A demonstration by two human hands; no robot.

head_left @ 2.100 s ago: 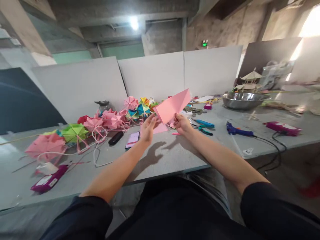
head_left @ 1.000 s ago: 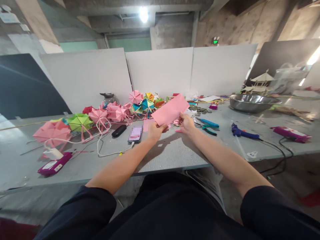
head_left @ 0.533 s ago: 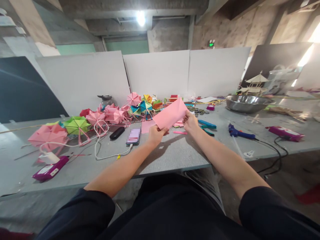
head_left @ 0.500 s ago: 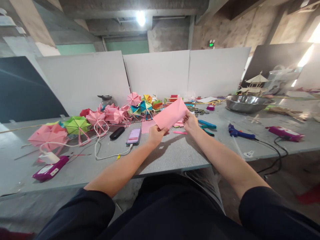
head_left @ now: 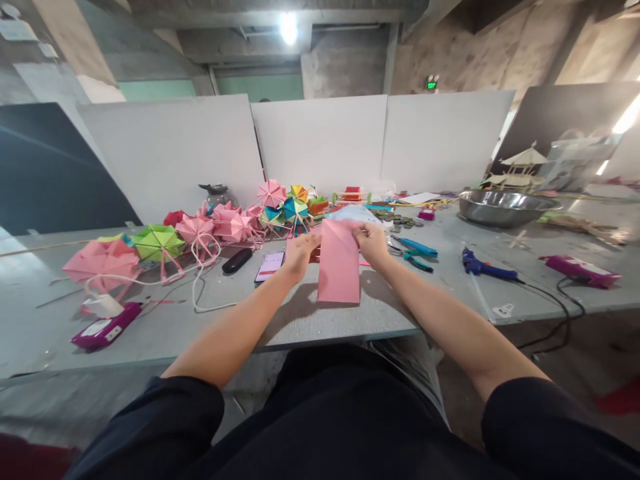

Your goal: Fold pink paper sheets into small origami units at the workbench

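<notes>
A folded sheet of pink paper [head_left: 339,270] is held up over the table [head_left: 295,320], its long side pointing towards me. My left hand [head_left: 301,255] grips its left edge, fingers partly hidden behind it. At the upper right edge, my right hand [head_left: 371,243] pinches the same paper between thumb and fingers. Just left of my left hand lies a phone [head_left: 270,265]. Blue-handled pliers [head_left: 419,247] and teal-handled pliers [head_left: 418,261] lie to the right of my right hand.
Folded paper umbrellas [head_left: 157,242] crowd the left and back. A steel bowl [head_left: 507,208] stands back right, with a blue glue gun [head_left: 487,265] and a purple power strip [head_left: 580,270] nearer. Another purple power strip [head_left: 107,327] and a white cable lie front left.
The pink paper has turned from slanting across to lying lengthwise towards me, and come lower. My left hand has moved from its lower edge to its left side.
</notes>
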